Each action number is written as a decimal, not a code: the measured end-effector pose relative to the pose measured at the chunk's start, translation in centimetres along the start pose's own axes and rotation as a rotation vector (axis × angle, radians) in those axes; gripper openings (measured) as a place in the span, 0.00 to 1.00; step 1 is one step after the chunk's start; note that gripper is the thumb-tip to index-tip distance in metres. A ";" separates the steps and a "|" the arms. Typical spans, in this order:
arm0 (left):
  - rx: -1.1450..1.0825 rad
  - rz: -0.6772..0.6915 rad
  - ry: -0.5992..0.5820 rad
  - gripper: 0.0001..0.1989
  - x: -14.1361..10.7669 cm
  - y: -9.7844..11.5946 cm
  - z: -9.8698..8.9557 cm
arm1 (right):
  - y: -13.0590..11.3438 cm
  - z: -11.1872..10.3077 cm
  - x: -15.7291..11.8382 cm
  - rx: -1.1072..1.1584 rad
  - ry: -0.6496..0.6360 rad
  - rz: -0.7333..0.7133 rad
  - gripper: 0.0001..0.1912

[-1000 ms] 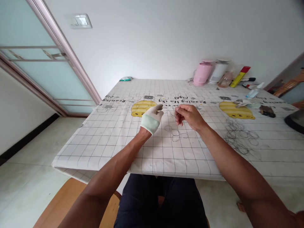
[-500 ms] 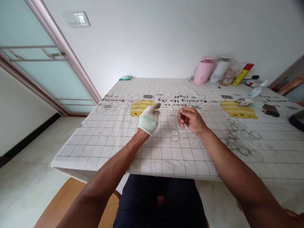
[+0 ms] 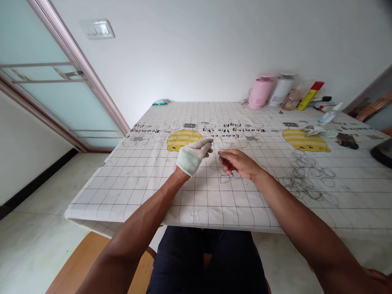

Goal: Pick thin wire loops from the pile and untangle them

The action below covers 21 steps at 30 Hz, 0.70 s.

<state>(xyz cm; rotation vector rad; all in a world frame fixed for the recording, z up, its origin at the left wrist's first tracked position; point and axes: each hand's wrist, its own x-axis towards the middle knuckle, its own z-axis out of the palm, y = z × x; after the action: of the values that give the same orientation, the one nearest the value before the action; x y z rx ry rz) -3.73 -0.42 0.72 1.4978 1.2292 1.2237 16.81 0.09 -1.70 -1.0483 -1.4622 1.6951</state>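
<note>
My left hand [image 3: 197, 153] wears a white knitted glove with a pale green cuff. Its fingers are drawn together over the tablecloth, and whatever lies between them is too small to see. Facing it from the right, my bare right hand [image 3: 237, 162] has thumb and fingers bent into a pinch; I cannot make out anything in it. A small gap separates the two hands. Several thin dark loops [image 3: 225, 178], like wire or thread, lie just below my right hand. A larger tangled heap of such loops [image 3: 301, 177] spreads beyond my right forearm.
Along the wall stand a pink device [image 3: 260, 92], a white device [image 3: 281, 90] and a yellow-red spray can [image 3: 310, 96]. At right lie a crumpled glove [image 3: 321, 130], a small clear bottle [image 3: 330, 114] and a dark block [image 3: 347, 141]. A green packet [image 3: 161, 102] sits at the back-left corner.
My left fingers have closed together and moved slightly right. My right hand has come left and a little nearer, narrowing the gap between the hands.
</note>
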 end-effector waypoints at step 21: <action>0.305 -0.018 0.022 0.17 -0.1 -0.7 1.1 | -0.6 3.4 -0.8 -0.219 0.155 -0.459 0.13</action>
<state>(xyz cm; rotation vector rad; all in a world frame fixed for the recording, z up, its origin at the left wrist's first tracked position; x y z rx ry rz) -2.81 -0.37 -0.21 1.6888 1.4926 1.0783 14.15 -2.13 -0.82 -0.8479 -1.6581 1.1287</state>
